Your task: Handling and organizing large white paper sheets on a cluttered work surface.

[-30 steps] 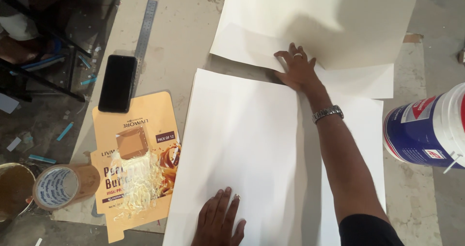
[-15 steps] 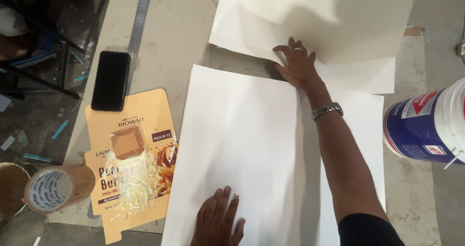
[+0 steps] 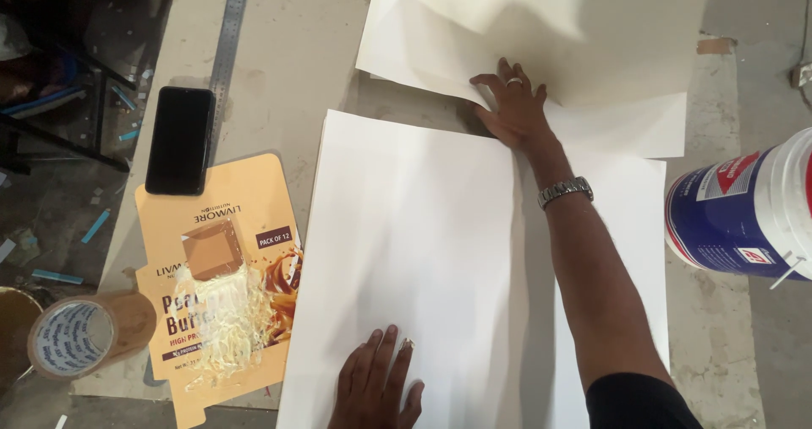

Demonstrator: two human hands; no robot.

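Observation:
A large white sheet of paper [image 3: 406, 251] lies flat on the work surface. My left hand [image 3: 376, 388] presses flat on its near edge, fingers spread. My right hand [image 3: 512, 108], with a ring and a metal wristwatch [image 3: 565, 191], reaches across to the sheet's far edge and rests there with fingers spread, touching a second white sheet [image 3: 541, 49] that lies beyond and partly curls up. Neither hand grips anything.
A flattened orange carton [image 3: 224, 268] with a smear of pale glue lies to the left. A black phone [image 3: 179, 140], a steel ruler [image 3: 227, 40] and a roll of brown tape [image 3: 85, 334] are further left. A blue-and-white plastic bucket [image 3: 748, 213] stands at right.
The view has shifted slightly. Both hands stay flat on the paper in nearly the same places.

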